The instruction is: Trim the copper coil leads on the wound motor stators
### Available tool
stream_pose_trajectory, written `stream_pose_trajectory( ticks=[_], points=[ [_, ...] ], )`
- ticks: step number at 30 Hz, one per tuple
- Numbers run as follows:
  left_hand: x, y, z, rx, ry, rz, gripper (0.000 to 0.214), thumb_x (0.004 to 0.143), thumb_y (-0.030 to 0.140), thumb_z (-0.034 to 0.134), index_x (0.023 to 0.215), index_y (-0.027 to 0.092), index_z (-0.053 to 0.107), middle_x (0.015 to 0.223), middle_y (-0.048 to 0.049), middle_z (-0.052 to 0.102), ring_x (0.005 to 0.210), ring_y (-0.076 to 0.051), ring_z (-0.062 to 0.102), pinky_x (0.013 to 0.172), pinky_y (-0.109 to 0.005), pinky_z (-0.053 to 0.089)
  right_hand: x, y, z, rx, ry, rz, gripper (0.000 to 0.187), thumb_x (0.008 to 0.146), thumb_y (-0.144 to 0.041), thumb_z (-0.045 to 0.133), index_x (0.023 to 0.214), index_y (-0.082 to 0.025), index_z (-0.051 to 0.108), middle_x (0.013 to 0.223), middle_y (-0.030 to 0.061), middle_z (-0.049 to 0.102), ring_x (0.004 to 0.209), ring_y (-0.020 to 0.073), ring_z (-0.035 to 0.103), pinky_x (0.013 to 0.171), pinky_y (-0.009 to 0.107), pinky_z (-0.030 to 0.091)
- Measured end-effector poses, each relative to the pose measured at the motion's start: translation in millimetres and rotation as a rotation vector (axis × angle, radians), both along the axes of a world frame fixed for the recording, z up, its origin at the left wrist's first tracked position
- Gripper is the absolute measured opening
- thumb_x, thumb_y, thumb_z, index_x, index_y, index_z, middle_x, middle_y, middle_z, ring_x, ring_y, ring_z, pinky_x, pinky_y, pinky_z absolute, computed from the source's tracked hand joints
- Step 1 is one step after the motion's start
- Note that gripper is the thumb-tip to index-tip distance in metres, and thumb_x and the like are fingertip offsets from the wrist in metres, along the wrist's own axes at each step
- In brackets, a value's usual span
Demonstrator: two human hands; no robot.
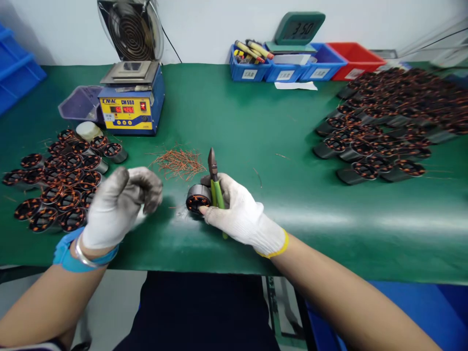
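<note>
My right hand, in a white knit glove with a yellow cuff, grips green-handled wire cutters with their jaws pointing away from me. The same hand holds a motor stator, a dark metal ring with copper windings, its thumb on the rim. My left hand, gloved and smudged grey at the fingertips, hovers just left of it. Its fingers are loosely curled apart from the thumb, with nothing visible between them. Behind both hands lies a pile of copper wire offcuts.
Several stators stand at left and many more at right on the green bench. Behind are a blue-and-yellow CM558 unit, a fan, blue bins, a red bin and a clock.
</note>
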State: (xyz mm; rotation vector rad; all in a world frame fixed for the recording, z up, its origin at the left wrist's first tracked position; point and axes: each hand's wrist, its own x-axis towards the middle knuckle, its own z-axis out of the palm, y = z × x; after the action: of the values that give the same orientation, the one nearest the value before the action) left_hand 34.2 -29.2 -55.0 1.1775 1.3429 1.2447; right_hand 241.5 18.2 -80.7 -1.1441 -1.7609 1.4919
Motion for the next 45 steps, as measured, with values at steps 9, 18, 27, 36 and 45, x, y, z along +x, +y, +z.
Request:
stream_pose_trajectory(
  ticks=[9, 18, 27, 36, 45],
  points=[
    [0, 2, 3.3, -0.12, 0.057, -0.284, 0.033, 0.079, 0.04, 0.059, 0.057, 0.021, 0.044, 0.05, 0.0051, 0.042, 0.042, -0.009, 0.037, 0.041, -0.025, 0.031, -2, -2, 1.5, -0.024, -0.006, 0.043, 0.042, 0.066, -0.023, 0.066, 0.105, -0.018, 0.052, 0.093, 0.0031, 0.063, 0.081, 0.0178, 0.061, 0.073, 0.034, 0.052],
    [15, -2, -4.3, 0.057, 0.424, -0.12, 0.023, 0.076, 0.027, 0.064, 0.058, 0.018, 0.054, 0.054, 0.0034, 0.048, 0.051, -0.009, 0.041, 0.048, -0.024, 0.034, -3, -1, 1.5, -0.076, 0.027, 0.059, 0.033, 0.066, -0.024, 0.067, 0.096, -0.02, 0.053, 0.084, -0.0012, 0.061, 0.071, 0.0132, 0.057, 0.064, 0.028, 0.049],
    [1, 2, -2.6, -0.045, 0.446, -0.237, 0.029, 0.071, 0.042, 0.067, 0.056, 0.02, 0.056, 0.05, 0.0024, 0.051, 0.044, -0.01, 0.039, 0.041, -0.024, 0.028, -6, 3, 4.0, -0.285, 0.156, -0.114, 0.034, 0.066, -0.027, 0.067, 0.094, -0.02, 0.049, 0.071, -0.0046, 0.056, 0.055, 0.0103, 0.053, 0.051, 0.027, 0.048],
    [3, 14, -8.4, 0.406, -0.041, 0.344, 0.032, 0.086, 0.04, 0.056, 0.06, 0.022, 0.053, 0.052, 0.0041, 0.051, 0.043, -0.011, 0.047, 0.039, -0.024, 0.035, -10, -6, 0.3, -0.356, 0.201, -0.018, 0.034, 0.066, -0.025, 0.069, 0.092, -0.02, 0.048, 0.068, -0.0054, 0.055, 0.049, 0.0096, 0.053, 0.044, 0.025, 0.045],
    [34, 8, -38.6, 0.194, 0.481, 0.001, 0.057, 0.083, 0.049, 0.06, 0.126, 0.012, 0.06, 0.133, -0.0147, 0.061, 0.122, -0.029, 0.057, 0.106, -0.042, 0.044, -27, -11, -2.5, -0.381, 0.356, -0.145, 0.036, 0.061, -0.03, 0.07, 0.087, -0.021, 0.046, 0.065, -0.0068, 0.054, 0.054, 0.0098, 0.053, 0.051, 0.026, 0.046]
  ],
)
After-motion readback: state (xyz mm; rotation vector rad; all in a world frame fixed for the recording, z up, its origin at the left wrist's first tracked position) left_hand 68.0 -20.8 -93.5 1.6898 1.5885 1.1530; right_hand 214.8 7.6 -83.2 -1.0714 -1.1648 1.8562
